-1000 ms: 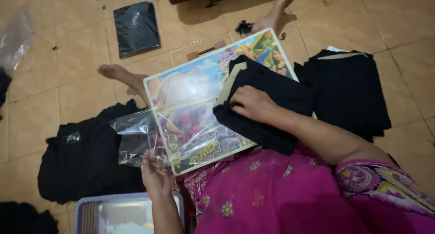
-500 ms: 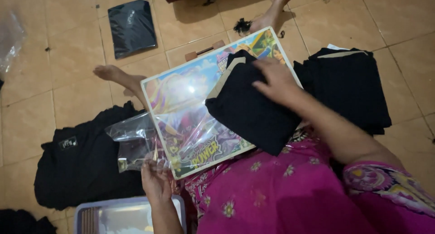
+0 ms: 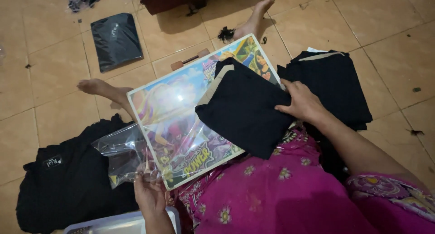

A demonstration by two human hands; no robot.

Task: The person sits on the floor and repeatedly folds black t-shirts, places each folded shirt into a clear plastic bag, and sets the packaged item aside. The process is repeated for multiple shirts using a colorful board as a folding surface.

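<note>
— Where was the folded black garment (image 3: 242, 109)?

— It lay on a colourful picture board (image 3: 181, 125) that rested across the person's lap, over a pink flowered skirt (image 3: 272, 193). The garment sat on the board's right half, with a tan strip showing along its upper left edge.

— And the right hand (image 3: 301, 102)?

— It rested on the garment's right edge, fingers spread and curled over the cloth, pressing or gripping it; the thumb lay along the lower side. I could not tell whether the cloth was truly pinched or only held down.

— The left hand (image 3: 148, 193)?

— It was at the board's lower left corner, fingers closed on the mouth of a clear plastic bag (image 3: 122, 154). The bag spread out to the left of the board, crumpled, over a dark heap.

— What heap?

— A pile of black clothes (image 3: 63, 179) on the tiled floor (image 3: 389, 16), left of the lap. Another stack of folded black garments (image 3: 333, 86) lay just right of the board, touching the right wrist's side.

— Anything farther out?

— A flat black packet (image 3: 116, 40) lay well apart on the tiles at the upper left. The person's two bare feet showed beyond the board, one at its left (image 3: 97, 88), one past its top edge (image 3: 258, 19). A pale plastic box (image 3: 122, 222) stood at the bottom edge, just beside the left forearm
</note>
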